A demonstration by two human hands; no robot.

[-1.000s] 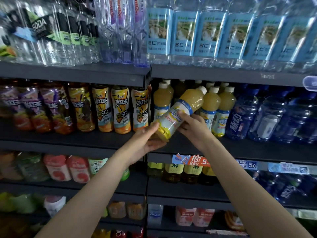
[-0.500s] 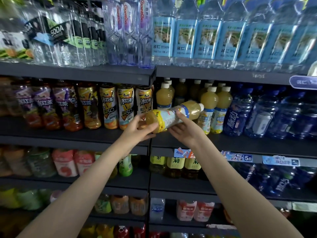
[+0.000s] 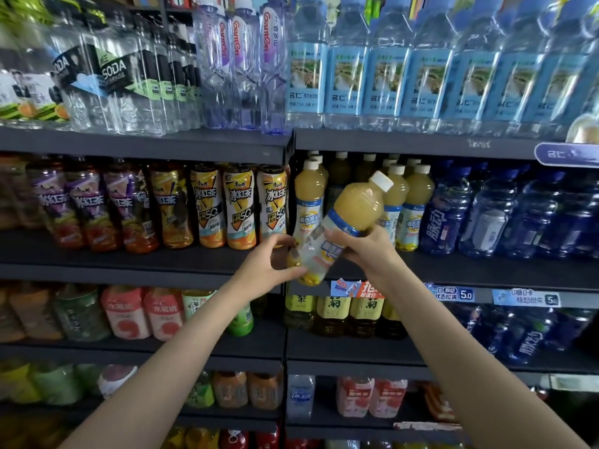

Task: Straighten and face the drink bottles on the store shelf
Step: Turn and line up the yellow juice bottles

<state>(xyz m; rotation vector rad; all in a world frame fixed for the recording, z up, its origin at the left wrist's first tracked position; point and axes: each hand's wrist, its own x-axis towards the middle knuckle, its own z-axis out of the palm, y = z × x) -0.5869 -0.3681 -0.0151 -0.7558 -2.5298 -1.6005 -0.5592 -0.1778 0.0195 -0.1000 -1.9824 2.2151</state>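
Head view: both hands clasp a tilted clear plastic bottle of cloudy yellow juice [image 3: 348, 222], white cap up-right, before the dark shelf [image 3: 453, 270]; left hand [image 3: 269, 265] cups its base, right hand [image 3: 369, 247] wraps its label.

Head view, close, facing shelves [image 3: 146, 147]

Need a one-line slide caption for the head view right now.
Both hands hold a tilted yellow juice bottle before its shelf row.

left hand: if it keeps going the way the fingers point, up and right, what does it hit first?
The tilted yellow juice bottle: the left hand already cups its base. Past that, probably the upright juice bottle standing on the shelf just behind, though depth is hard to judge here.
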